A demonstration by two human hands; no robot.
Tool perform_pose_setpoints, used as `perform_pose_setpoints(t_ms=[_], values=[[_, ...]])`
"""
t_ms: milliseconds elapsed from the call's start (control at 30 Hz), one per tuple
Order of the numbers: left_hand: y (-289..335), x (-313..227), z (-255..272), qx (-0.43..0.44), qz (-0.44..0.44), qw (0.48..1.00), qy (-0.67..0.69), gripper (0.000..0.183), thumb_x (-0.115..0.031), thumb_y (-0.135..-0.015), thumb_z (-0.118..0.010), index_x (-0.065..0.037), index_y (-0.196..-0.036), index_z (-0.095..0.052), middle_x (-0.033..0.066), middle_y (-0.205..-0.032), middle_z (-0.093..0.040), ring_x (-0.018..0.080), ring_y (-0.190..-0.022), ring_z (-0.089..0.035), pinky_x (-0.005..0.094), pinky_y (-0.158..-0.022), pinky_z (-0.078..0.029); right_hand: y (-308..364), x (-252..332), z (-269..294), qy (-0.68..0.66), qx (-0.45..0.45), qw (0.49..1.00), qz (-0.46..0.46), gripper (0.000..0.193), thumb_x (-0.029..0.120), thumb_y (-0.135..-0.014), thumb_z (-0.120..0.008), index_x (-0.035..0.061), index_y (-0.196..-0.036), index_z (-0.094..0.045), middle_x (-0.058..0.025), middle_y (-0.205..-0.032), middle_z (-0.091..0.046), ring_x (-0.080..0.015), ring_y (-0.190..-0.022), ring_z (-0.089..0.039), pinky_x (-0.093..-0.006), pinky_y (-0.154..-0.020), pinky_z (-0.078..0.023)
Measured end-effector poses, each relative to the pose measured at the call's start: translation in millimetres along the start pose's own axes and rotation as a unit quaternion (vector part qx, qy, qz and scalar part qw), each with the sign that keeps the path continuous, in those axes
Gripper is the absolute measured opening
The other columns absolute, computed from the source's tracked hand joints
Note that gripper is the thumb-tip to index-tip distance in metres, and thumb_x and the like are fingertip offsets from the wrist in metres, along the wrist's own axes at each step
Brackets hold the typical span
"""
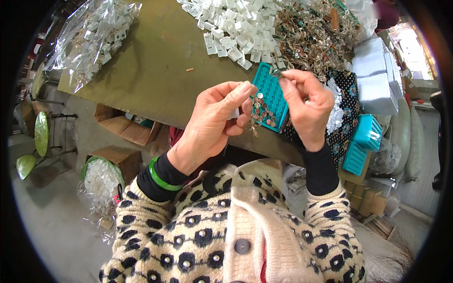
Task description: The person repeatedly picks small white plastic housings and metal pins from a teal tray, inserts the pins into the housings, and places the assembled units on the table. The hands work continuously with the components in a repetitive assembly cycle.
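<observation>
My left hand (212, 115) is closed at the near left edge of a turquoise ridged tray (273, 87), thumb and forefinger pressed together. A bit of something white shows among its fingers, but what they hold is too small to make out. Small round coppery and silvery pieces (264, 113) lie in the tray's near half. Over the tray's far right side, my right hand (306, 101) pinches a small dark green clear-edged piece (276, 72) between thumb and forefinger. Just below my left fingers shows a small brownish translucent piece (255, 130); I cannot tell whether it is held.
Beyond the tray are a heap of small white plastic boxes (236, 28) and a tangled pile of brown and green clear pieces (311, 37). A filled clear bag (99, 37) lies far left on the table (155, 56). White stacked trays (375, 75) and turquoise trays (361, 146) stand right.
</observation>
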State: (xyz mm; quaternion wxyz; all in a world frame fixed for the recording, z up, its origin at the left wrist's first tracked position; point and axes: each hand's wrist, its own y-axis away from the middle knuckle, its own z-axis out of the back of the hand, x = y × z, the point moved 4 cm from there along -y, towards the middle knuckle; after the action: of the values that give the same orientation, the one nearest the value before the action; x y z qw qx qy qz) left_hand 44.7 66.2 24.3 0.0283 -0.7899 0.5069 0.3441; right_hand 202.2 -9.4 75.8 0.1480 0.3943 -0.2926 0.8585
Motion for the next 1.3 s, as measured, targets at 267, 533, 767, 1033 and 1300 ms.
perform_pose_setpoints(t_ms=[267, 533, 767, 1033, 1300], values=[[-1, 2, -12, 0.003, 0.001, 1.000, -0.002, 0.020, -0.020, -0.090, -0.073, -0.002, -0.095, -0.065, 0.0046, -0.078, -0.066, 0.0063, -0.056, -0.051, 0.0190, -0.044, -0.033, 27, 17, -2, 0.065, 0.002, 0.985, 0.163, 0.025, -0.007, -0.072, -0.074, 0.0063, -0.092, -0.068, -0.0034, -0.070, -0.057, -0.0221, -0.060, -0.052, -0.0341, -0.057, -0.041], [7, 5, -17, -0.046, -0.095, 0.985, -0.140, 0.019, -0.013, -0.089, -0.071, -0.002, -0.103, -0.065, 0.0041, -0.080, -0.065, 0.0062, -0.062, -0.055, 0.0162, -0.047, -0.036, 32, 17, 5, 0.021, -0.013, 0.981, 0.194, 0.022, -0.008, -0.071, -0.071, 0.0062, -0.087, -0.065, -0.0047, -0.074, -0.060, -0.0227, -0.062, -0.055, -0.0334, -0.060, -0.042], [14, 19, -17, 0.043, -0.001, 0.999, 0.034, 0.015, -0.018, -0.094, -0.066, -0.005, -0.099, -0.062, 0.0064, -0.079, -0.061, 0.0075, -0.058, -0.050, 0.0172, -0.043, -0.032, 44, 20, 6, -0.003, 0.025, 0.993, 0.113, 0.023, -0.010, -0.069, -0.068, 0.0060, -0.086, -0.065, -0.0067, -0.072, -0.057, -0.0233, -0.061, -0.055, -0.0324, -0.053, -0.042], [28, 26, -34, 0.172, 0.007, 0.985, 0.017, 0.019, -0.019, -0.090, -0.070, -0.005, -0.088, -0.058, 0.0017, -0.063, -0.047, 0.0109, -0.046, -0.038, 0.0244, -0.041, -0.030, 56, 15, 6, -0.375, 0.110, 0.912, -0.126, 0.006, -0.003, -0.082, -0.062, 0.0026, -0.081, -0.061, 0.0064, -0.068, -0.053, 0.0007, -0.058, -0.039, -0.0167, -0.053, -0.030], [36, 26, -29, 0.186, 0.044, 0.969, 0.156, 0.015, -0.017, -0.093, -0.066, -0.005, -0.092, -0.057, 0.0048, -0.068, -0.052, 0.0257, -0.061, -0.065, 0.0334, -0.047, -0.051, 59, 29, 2, -0.274, 0.168, 0.939, -0.125, 0.004, -0.002, -0.081, -0.058, 0.0012, -0.083, -0.055, -0.0025, -0.073, -0.059, -0.0102, -0.065, -0.057, -0.0240, -0.062, -0.046]])
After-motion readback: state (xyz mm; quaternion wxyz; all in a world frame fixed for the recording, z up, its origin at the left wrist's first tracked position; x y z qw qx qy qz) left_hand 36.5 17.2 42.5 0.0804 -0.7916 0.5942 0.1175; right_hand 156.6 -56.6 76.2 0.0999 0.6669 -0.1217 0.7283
